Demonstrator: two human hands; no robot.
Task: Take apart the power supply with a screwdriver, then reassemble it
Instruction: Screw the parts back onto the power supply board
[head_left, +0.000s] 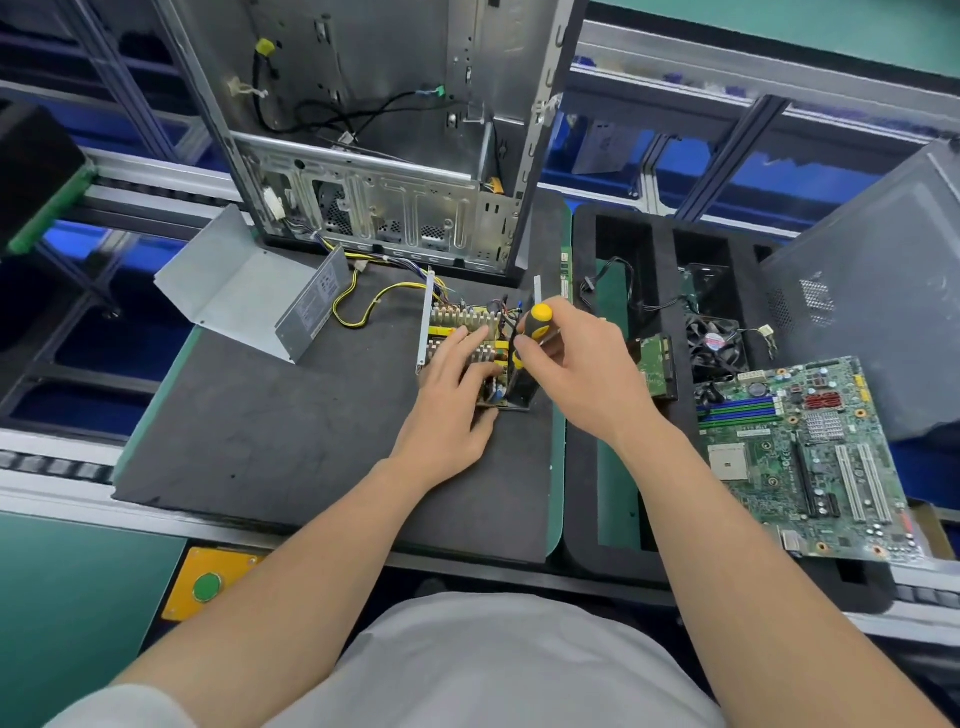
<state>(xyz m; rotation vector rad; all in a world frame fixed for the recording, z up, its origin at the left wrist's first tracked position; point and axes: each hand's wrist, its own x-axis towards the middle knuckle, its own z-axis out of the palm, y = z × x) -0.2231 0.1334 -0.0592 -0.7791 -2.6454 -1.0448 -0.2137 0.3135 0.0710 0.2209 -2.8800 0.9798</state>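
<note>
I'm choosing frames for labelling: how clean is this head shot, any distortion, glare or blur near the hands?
Head view: wide-angle distortion slants the rails and makes the computer case lean; lighting is even, with only soft shadows under the left hand and right hand on the mat; mild sheen on the metal cover, no harsh glare; the screwdriver and power supply are fairly sharp.

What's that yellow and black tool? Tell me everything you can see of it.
A screwdriver with a black handle, yellow cap and yellow patches, plastic-looking. It stands nearly upright, cap uppermost, over the right side of the opened power supply. The right hand grips its handle with curled fingers. Its shaft and tip are hidden.
</note>
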